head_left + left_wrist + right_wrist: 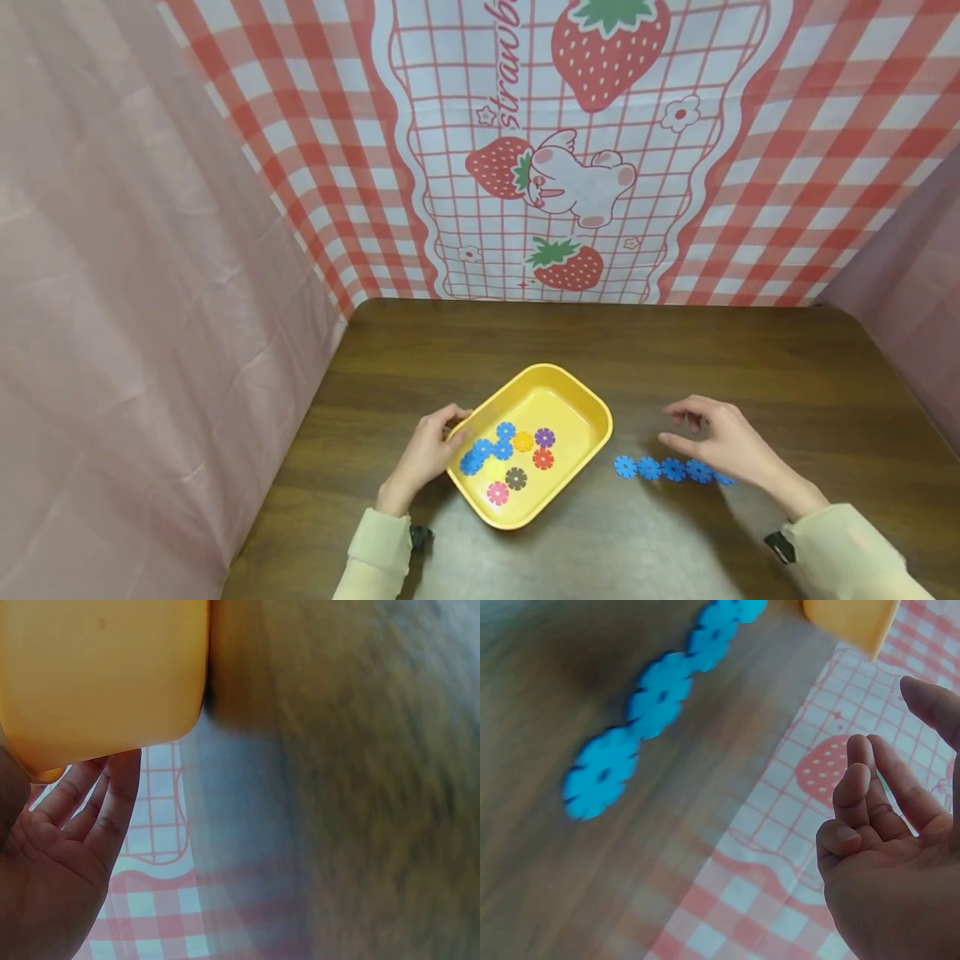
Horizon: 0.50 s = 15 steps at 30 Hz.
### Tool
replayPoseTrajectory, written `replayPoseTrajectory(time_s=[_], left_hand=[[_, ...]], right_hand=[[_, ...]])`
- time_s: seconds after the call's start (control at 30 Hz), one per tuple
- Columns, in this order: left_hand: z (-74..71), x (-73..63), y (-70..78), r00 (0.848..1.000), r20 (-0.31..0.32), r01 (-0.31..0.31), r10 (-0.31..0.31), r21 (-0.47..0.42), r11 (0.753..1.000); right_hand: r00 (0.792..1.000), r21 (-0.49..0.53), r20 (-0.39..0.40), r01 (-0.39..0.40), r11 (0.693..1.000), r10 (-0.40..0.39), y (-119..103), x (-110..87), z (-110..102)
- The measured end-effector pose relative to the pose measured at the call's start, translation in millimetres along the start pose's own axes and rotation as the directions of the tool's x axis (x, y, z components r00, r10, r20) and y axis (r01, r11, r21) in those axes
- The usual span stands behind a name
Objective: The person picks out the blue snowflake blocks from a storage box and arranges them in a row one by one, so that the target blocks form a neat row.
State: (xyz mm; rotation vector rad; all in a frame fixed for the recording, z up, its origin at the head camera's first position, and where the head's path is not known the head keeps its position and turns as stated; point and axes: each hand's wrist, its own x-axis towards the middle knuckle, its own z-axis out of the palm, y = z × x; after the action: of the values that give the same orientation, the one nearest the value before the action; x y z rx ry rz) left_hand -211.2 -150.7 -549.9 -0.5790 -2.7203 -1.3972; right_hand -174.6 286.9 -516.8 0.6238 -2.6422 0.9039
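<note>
A yellow tray (558,408) stands at an angle on the table, its near-left rim gripped by my left hand (429,454) with the thumb over the edge. In the left wrist view, the fingers of that hand (64,862) lie against the outside of the tray (105,667). Several flower-shaped plastic discs lie inside: a blue cluster (482,450), plus yellow, purple, red (543,459), dark and pink (497,493) ones. Right of the tray, several blue discs form a row (649,468), linked edge to edge. My right hand (727,437) hovers over its right part, fingers loosely bent, holding nothing.
The brown wooden table (645,342) reaches back to a red-checked strawberry cloth (525,250). Pinkish fabric (150,292) hangs along the left side, and more fabric (915,292) on the right. Both wrists wear dark bands.
</note>
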Motion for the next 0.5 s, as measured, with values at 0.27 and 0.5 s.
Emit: replayPoseTrajectory(time_s=[0.27, 0.5], left_hand=[[0.2, -0.3, 1.8, 1.0, -0.004, 0.01, -0.01, 0.013, 1.0], [1.0, 0.2, 1.7, 1.0, -0.01, -0.001, 0.002, 0.011, 1.0]], right_hand=[[0.999, 0.036, 0.037, -0.008, 0.999, 0.006, -17, 25.1, 7], [0.993, 0.073, 0.112, -0.03, 0.997, 0.022, -32, 50.8, 18]])
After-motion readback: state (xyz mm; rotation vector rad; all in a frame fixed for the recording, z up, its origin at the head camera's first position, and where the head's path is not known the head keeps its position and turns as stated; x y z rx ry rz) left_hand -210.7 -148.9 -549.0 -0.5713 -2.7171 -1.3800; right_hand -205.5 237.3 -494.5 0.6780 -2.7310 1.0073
